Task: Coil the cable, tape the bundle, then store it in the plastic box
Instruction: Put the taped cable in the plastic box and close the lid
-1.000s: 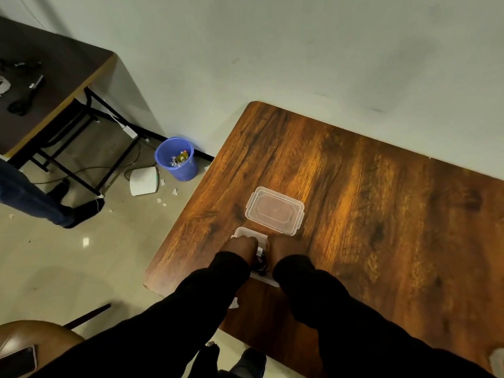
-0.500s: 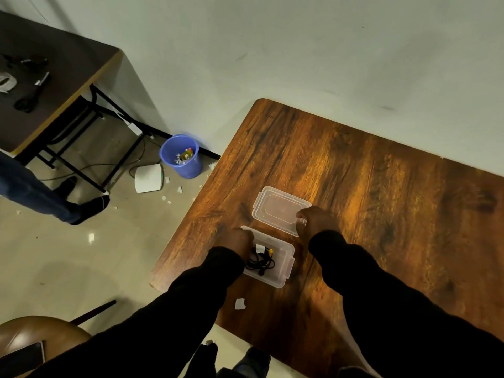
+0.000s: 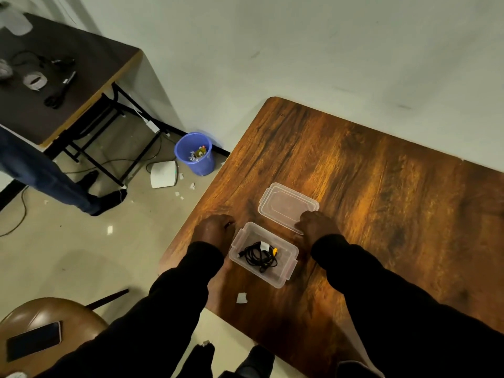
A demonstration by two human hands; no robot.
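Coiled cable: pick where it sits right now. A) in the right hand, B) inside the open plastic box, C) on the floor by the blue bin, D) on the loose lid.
B: the coiled cable lies inside the open plastic box, while the lid lies bare on the table beside it with the right hand at its edge.

Left hand knuckles-up; right hand fingers seemingly curled down.

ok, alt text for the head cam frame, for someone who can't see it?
A coiled black cable lies in an open clear plastic box on a wooden table. The right hand rests on the edge of the lid lying just beyond the box; the left hand rests beside the box.
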